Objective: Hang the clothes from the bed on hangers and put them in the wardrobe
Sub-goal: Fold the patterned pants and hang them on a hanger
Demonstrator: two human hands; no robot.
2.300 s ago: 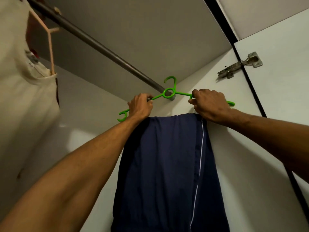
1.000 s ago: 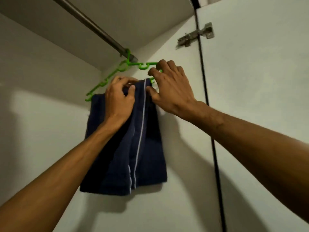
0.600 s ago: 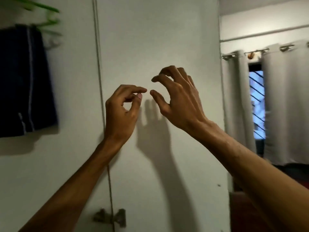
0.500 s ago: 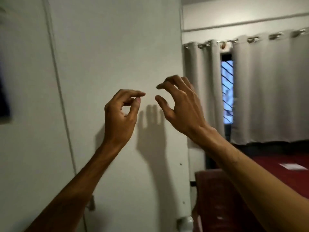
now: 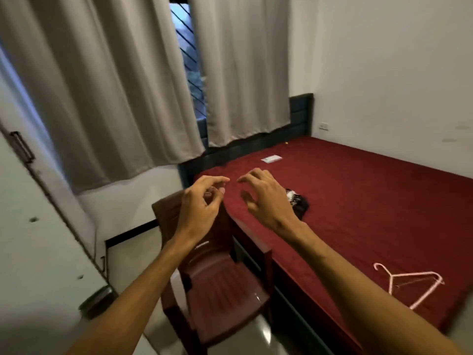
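— What are your hands doing?

— Both are up in front of me and hold nothing. My left hand (image 5: pixel 198 201) has its fingers curled loosely, thumb close to the fingertips, with only air between them. My right hand (image 5: pixel 266 198) is spread, fingers apart. The two hands are near each other but do not touch.

— And where is the bed?

— The bed (image 5: pixel 371 201) with its dark red cover fills the space ahead and to my right. My right hand hangs over its near corner.

— What lies on it?

— A small dark garment (image 5: pixel 298 201) with a pale patch sits on the bed just beyond my right hand, partly hidden by it. A pink hanger (image 5: pixel 409 284) lies flat on the bed near its closest edge, well apart from the garment. A white slip of paper (image 5: pixel 271 158) lies further up the bed, toward the curtains (image 5: pixel 115 85).

— Anything beside the bed?

— A brown plastic chair (image 5: pixel 220 283) stands against the bed's side, under my left hand.
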